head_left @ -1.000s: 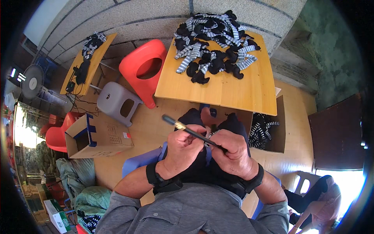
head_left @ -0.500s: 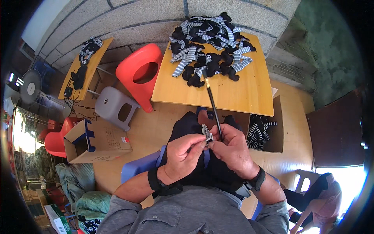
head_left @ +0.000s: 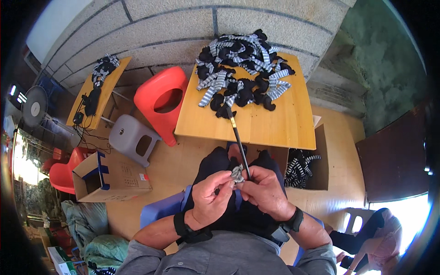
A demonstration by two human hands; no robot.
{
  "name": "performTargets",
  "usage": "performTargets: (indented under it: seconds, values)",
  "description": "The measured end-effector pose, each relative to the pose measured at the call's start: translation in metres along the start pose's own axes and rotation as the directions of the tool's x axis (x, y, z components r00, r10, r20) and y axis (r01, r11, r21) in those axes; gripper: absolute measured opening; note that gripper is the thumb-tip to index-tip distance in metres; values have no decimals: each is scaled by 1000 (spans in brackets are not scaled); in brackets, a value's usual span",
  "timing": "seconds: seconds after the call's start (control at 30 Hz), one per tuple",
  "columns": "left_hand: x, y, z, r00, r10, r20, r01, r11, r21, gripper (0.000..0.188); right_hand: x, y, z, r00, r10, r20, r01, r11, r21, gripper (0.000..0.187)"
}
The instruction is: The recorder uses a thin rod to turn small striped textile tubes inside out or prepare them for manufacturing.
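Observation:
My left hand (head_left: 211,198) pinches a small bunched piece of grey-and-white striped fabric (head_left: 237,174) between thumb and fingertips, above my lap. Close against it, my right hand (head_left: 266,192) has its fingers closed on the lower end of a thin black rod (head_left: 240,149) with a gold-coloured band. Its thumb is also at the fabric's edge. The rod slants up and away, its far end overlapping a heap of black and grey-striped knit pieces (head_left: 245,94) on the wooden table (head_left: 206,123). Whether it touches them I cannot tell.
A carton of black-and-white striped knits (head_left: 322,158) stands right of the table. To the left are a red stool (head_left: 151,97), a grey stool (head_left: 126,137), an open carton (head_left: 121,178) and a smaller table (head_left: 105,98). Another person (head_left: 382,243) sits at lower right.
The table and heap sit lower in the view. Both hands have shifted slightly down and left in the picture, still close together with the fabric and rod.

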State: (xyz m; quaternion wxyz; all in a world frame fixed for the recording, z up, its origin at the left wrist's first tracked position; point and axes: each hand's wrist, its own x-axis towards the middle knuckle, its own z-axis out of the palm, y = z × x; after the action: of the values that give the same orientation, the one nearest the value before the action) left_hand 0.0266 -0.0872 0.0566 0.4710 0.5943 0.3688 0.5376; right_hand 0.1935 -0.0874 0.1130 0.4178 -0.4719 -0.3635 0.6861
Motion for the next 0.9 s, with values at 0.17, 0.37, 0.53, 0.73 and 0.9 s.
performTargets:
  seconds: [0.17,0.37,0.53,0.73,0.9]
  values:
    - [4,-1,3,996,-82,-31,77,990,-121,20,6,18,1,995,-76,-64,81,994,80,6]
    - [13,1,-4,980,-163,114,171,983,-61,21,13,44,-4,943,-322,-84,300,932,-203,11]
    - [16,7,-3,909,-367,199,412,866,-283,22,14,46,-3,925,-375,-65,319,857,-405,7]
    - [25,1,-17,740,-569,359,666,693,-277,17,9,29,8,974,-209,-84,177,940,-291,8]
    - [28,-2,-19,726,-550,411,677,677,-289,15,7,23,3,982,-183,-55,164,956,-242,6]
